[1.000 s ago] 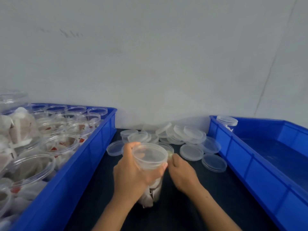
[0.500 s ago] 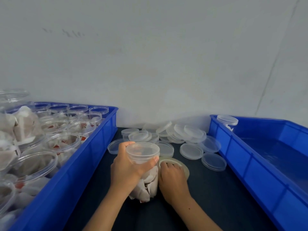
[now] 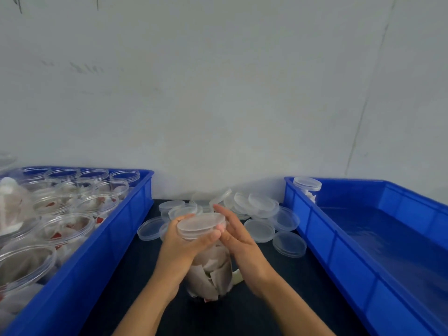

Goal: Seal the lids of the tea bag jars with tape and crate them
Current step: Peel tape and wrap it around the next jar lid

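Jar (image 3: 210,270): upright on the dark surface (image 3: 266,311), between both my hands.
Left grip (image 3: 184,241): clamped round jar's neck, under lid (image 3: 201,225).
Right grip (image 3: 238,241): fingers straight, flat against lid's edge.

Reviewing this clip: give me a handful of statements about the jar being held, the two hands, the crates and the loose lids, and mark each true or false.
1. The left hand grips the tea bag jar near its top. True.
2. The jar has no lid on. False: a clear lid sits on top.
3. The right hand lies with straight fingers against the jar's side. True.
4. The right crate is packed full of jars. False: only one lidded jar shows, in its far left corner.
5. Loose lids lie on the dark table between the crates. True.
6. The left crate holds sealed jars. False: the jars visible there are open.
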Available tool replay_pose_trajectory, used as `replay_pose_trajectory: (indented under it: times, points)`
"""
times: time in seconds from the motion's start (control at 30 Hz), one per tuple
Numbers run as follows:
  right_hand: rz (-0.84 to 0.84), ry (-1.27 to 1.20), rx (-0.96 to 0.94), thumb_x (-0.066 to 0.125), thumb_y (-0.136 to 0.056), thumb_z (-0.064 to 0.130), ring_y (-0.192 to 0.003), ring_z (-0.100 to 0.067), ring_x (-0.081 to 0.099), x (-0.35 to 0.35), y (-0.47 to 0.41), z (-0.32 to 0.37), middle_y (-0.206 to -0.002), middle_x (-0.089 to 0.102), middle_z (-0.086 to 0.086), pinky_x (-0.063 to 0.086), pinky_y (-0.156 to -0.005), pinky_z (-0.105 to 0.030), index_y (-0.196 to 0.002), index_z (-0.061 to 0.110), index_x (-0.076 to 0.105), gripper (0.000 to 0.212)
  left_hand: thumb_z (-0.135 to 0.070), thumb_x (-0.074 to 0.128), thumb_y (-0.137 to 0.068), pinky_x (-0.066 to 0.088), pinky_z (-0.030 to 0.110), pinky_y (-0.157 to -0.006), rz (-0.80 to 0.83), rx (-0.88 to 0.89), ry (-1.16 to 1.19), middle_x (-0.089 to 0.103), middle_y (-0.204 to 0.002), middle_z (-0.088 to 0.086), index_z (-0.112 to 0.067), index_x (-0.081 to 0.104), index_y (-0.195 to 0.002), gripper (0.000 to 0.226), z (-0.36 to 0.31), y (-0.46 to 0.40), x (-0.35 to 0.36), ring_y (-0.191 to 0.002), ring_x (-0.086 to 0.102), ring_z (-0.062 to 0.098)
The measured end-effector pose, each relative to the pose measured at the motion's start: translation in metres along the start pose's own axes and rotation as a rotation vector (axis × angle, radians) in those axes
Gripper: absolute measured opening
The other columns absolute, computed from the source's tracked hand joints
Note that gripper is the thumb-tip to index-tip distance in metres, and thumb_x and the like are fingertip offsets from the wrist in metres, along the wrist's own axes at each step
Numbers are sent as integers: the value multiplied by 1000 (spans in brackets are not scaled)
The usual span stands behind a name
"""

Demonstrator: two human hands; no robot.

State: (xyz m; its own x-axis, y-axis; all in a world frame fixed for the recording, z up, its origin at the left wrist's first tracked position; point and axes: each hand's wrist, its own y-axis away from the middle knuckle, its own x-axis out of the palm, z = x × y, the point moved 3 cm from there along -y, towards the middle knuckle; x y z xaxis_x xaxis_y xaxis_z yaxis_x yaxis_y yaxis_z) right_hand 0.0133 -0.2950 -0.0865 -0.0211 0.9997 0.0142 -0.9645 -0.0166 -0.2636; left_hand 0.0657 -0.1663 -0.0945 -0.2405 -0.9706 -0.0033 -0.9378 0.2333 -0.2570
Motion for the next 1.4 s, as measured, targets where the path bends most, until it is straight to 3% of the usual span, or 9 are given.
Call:
replay_pose_trajectory:
  times: [0.13, 0.3, 0.5, 0.63, 0.8, 0.93, 1.17, 1.27, 1.4]
  points:
    - [-62, -125, -38, 55, -93, 25, -113, -18, 63, -21, -3, 24, -124, 66, -6, 51, -90, -27, -133, 27, 53, 40, -44, 79, -48, 50, 11, -60, 27, 30, 48, 72, -87, -12, -29, 57, -101, 59, -27, -13, 29, -78, 64, -11]
    - [-160, -233, -84, 55, -91, 19, -111, -30, 64, -58, -14, 68, -122, 63, -21, 53, -91, -37, -130, 27, 58, 40, -32, 81, -69, 55, 34, -86, 43, 56, 99, 67, -115, 10, -7, 54, -124, 66, -68, -38, 77, -102, 66, 21]
    - [-338, -84, -153, 44, -101, 27, -120, -26, 59, -131, -29, 125, -128, 63, -13, 46, -104, -45, -127, 41, 60, 34, -61, 85, -54, 52, 37, -93, 232, 160, 152, 60, -123, 23, 3, 48, -131, 106, -112, -80, 152, -111, 63, 30]
    - [-471, 26, -150, 39, -103, 35, -116, -18, 59, -182, -28, 136, -134, 58, -10, 47, -103, -42, -127, 50, 56, 33, -59, 80, -62, 52, 24, -80, 353, 172, 19, 52, -130, 18, -4, 48, -131, 94, -121, -105, 203, -112, 60, 23]
    - [-561, 81, -131, 31, -107, 27, -105, -19, 65, -233, -28, 117, -131, 61, -8, 54, -87, -32, -138, 41, 48, 39, -33, 84, -72, 49, 38, -101, 462, 204, -167, 39, -132, 9, -18, 42, -125, 70, -93, -124, 246, -121, 49, 24]
    - [-687, 52, -10, 29, -105, 39, -101, -16, 59, -260, -33, 96, -135, 54, -5, 47, -67, -21, -142, 34, 41, 39, -33, 88, -68, 51, 40, -96, 378, 236, -219, 49, -123, 5, -14, 45, -118, 69, -72, -133, 279, -111, 56, 22]
    - [-872, -81, 56, 35, -102, 45, -53, -10, 67, -294, -34, 68, -71, 72, 6, 47, -40, -19, -103, 29, 59, 29, -22, 89, -68, 41, 0, -55, 330, 270, -262, 53, -87, -15, -21, 45, -95, 51, -51, -146, 317, -73, 57, -2]
    - [-870, -101, 130, 37, -103, 42, -85, -17, 62, -299, -35, 49, -103, 64, -1, 48, -59, -29, -118, 23, 49, 27, -33, 86, -71, 45, 10, -65, 331, 242, -398, 58, -94, -6, -17, 47, -102, 53, -28, -145, 323, -86, 59, 12]
    - [-875, -59, 290, 43, -99, 23, -93, -26, 53, -305, -39, 14, -114, 54, -14, 46, -69, -34, -120, 9, 42, 26, -59, 75, -70, 46, 32, -86, 276, 277, -832, 65, -109, 2, -17, 57, -113, 62, -4, -146, 321, -101, 58, 21]
